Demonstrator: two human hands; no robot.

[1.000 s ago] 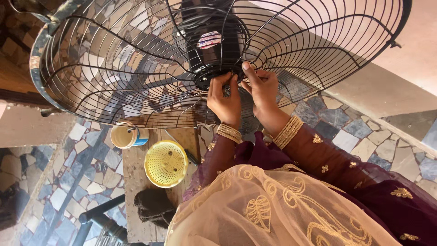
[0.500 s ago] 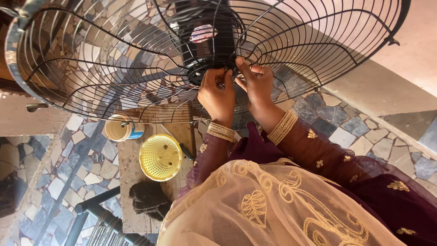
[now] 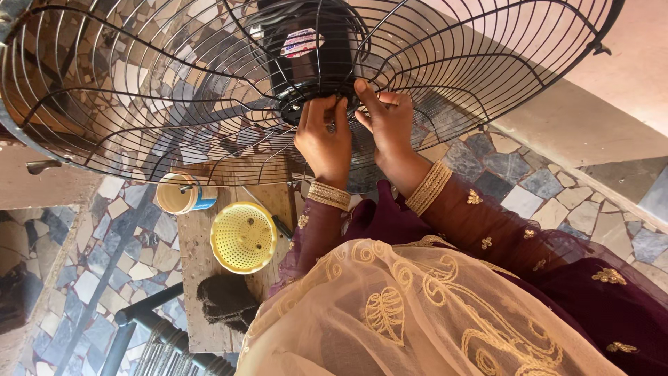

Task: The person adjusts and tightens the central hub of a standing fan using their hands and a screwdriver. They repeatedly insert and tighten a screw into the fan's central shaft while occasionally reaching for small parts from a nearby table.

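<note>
A: Nearest the camera, what shows?

B: A cream embroidered veil (image 3: 417, 313) over a maroon sleeve (image 3: 501, 230), with gold bangles at both wrists.

A: And the hands?

B: Both are raised to the middle of a big wire fan guard (image 3: 139, 90). The left hand (image 3: 323, 139) has its fingers (image 3: 327, 111) curled against the dark hub ring (image 3: 306, 104) where the wires meet. The right hand (image 3: 390, 122), just beside it and nearly touching, pinches at the same ring with its thumb and forefinger closed. Whether a small part sits between those fingertips, I cannot tell.

A: Why so close together?

B: I'd judge one steadies the ring while the other works at it; the guard's fastening looks to be at that centre.

A: Where is the guard itself?

B: Tilted toward the person, filling the upper frame, with the black motor housing (image 3: 306, 42) behind the hub.

A: Farther off?

B: A wooden table (image 3: 198, 278) carries a yellow perforated bowl (image 3: 243, 237), a cup (image 3: 182, 193) and a dark cloth (image 3: 226, 299), on a stone-mosaic floor (image 3: 97, 264).
</note>
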